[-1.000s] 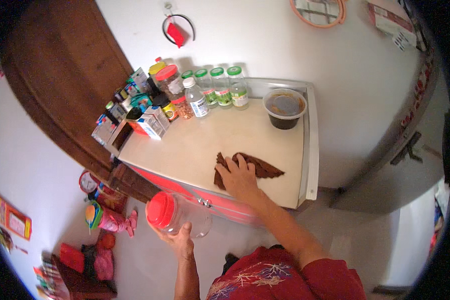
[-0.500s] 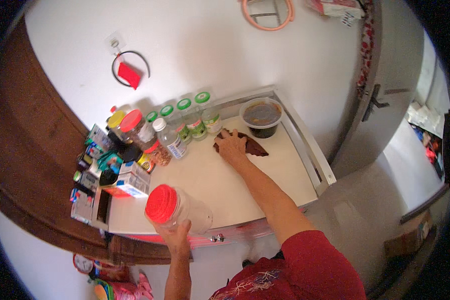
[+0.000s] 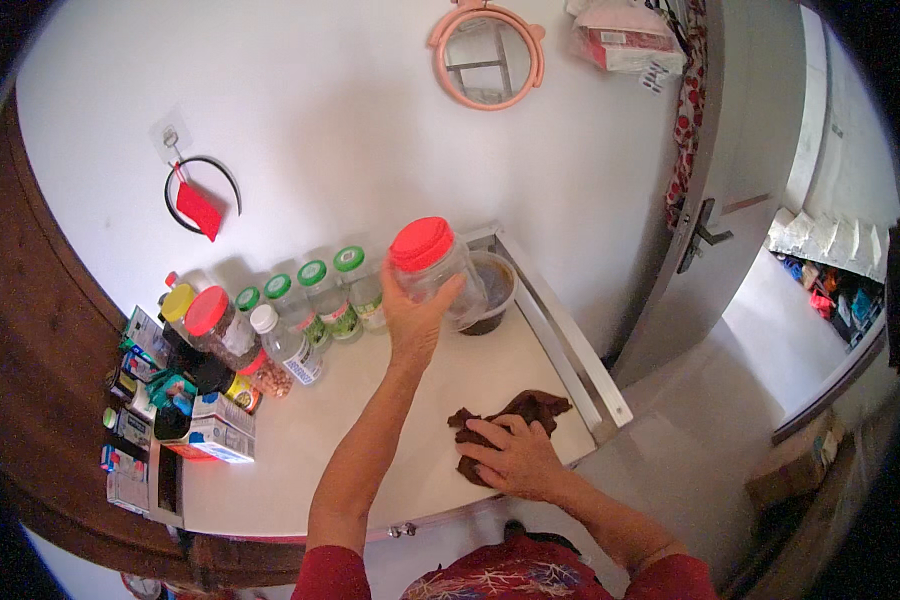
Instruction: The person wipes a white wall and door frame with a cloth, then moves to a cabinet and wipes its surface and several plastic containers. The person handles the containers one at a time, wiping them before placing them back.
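My left hand is wrapped round a large clear plastic jar with a red lid. It holds the jar tilted near the back of the white tabletop. Behind the jar stands a round clear tub of dark contents, partly covered by it. A crumpled brown cloth lies at the front right of the top. Over the cloth, my right hand presses and gathers it with bent fingers. Green-lidded glass jars line the wall left of my left hand.
At the left are a white-capped bottle, a red-lidded jar, cartons and several small packages. A raised white rail edges the right side. A pink-framed mirror hangs on the wall; a door stands to the right.
My left hand has carried the red-lidded jar from the front edge up to the back, beside the tub. My right hand has drawn the brown cloth from the back to the front right.
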A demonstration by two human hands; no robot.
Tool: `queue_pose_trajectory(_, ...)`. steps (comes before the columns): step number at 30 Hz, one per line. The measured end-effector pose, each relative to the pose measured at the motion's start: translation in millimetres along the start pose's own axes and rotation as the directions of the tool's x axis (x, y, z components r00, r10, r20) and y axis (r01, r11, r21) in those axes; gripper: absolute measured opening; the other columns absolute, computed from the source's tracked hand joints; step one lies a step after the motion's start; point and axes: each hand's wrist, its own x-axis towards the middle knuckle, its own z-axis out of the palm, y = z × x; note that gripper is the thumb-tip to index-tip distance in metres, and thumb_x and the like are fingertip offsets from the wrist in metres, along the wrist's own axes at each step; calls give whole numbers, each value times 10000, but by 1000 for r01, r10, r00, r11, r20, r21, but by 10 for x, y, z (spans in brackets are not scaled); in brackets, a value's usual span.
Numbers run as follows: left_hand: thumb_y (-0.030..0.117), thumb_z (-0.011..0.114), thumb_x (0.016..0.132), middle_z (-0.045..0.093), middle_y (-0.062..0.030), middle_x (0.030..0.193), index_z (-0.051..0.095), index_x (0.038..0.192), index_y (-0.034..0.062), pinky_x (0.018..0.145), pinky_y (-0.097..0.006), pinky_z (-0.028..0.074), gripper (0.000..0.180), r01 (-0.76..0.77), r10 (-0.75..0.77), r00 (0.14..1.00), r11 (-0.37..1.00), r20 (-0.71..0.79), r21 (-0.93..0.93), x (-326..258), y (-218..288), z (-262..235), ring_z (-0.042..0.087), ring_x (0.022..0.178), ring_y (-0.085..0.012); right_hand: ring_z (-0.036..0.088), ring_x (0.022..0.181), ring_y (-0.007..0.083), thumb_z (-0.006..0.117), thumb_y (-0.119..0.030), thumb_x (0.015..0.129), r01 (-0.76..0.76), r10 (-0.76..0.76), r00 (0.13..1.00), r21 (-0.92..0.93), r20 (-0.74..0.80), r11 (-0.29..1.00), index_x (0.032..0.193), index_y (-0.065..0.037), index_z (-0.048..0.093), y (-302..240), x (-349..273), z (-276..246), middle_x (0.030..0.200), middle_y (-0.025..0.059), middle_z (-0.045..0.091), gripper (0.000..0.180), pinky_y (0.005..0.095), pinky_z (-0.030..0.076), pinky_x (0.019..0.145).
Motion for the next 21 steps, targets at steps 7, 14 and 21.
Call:
queue_pose_trajectory(7, 166, 802, 640, 490, -128, 1206, 307, 1320, 8, 920, -354, 425, 856, -46, 44, 996, 998, 72, 35, 463, -498, 514, 497, 1078, -233, 433, 1055, 263, 648, -296, 741, -80, 80, 996, -29, -31, 996, 1096, -276, 604, 270, 310, 130, 1254, 42, 457, 358, 445, 371, 703)
queue_pose_trajectory(14, 245, 817, 622, 434, -169, 1275, 255, 1352, 0, 995, -394, 358, 954, -212, 199, 976, 955, 82, 206, 608, -770, 701, 434, 1174, -287, 403, 1101, 302, 624, -284, 773, -184, 187, 981, -49, 54, 982, 1140, -284, 580, 343, 473, 216, 1298, 61, 416, 370, 502, 353, 772)
queue_pose_trajectory(21, 417, 825, 553, 274, -237, 1376, 229, 1378, 15, 1049, -496, 194, 1095, -390, 545, 837, 526, 53, 756, 305, -334, 387, 273, 1281, -360, 369, 1169, 413, 640, -243, 748, -196, 195, 980, -47, -26, 979, 1132, -281, 595, 365, 501, 308, 1311, 148, 394, 388, 510, 350, 756)
